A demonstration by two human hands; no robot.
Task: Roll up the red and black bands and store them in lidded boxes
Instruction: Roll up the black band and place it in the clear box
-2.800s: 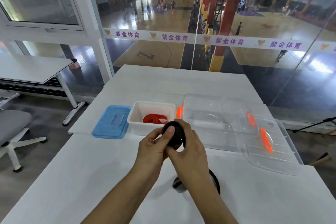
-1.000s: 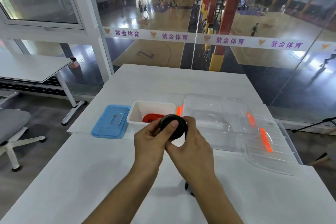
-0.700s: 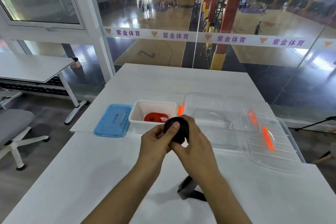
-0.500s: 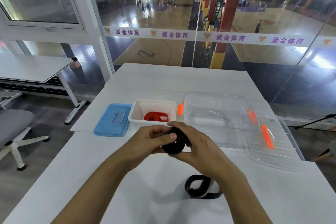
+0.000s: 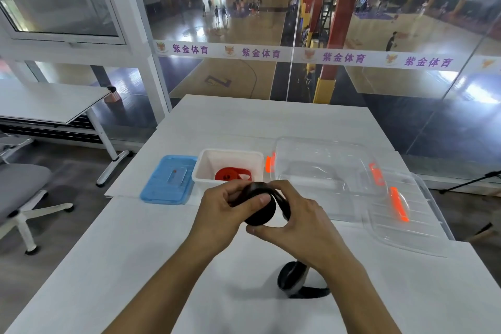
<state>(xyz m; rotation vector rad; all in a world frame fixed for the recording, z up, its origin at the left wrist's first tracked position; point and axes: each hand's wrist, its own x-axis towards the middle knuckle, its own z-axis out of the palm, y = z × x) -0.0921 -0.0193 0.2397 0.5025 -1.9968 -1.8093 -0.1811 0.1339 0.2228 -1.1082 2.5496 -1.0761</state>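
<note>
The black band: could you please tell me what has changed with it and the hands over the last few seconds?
Both hands, left hand and right hand, kept winding the black band; they dropped slightly toward the table, and the loose tail shifted about. The red band, white box, blue lid and clear box stayed put.

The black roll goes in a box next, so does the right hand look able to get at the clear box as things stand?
Probably yes: the clear box sits open just beyond the right hand, nothing between them.
</note>
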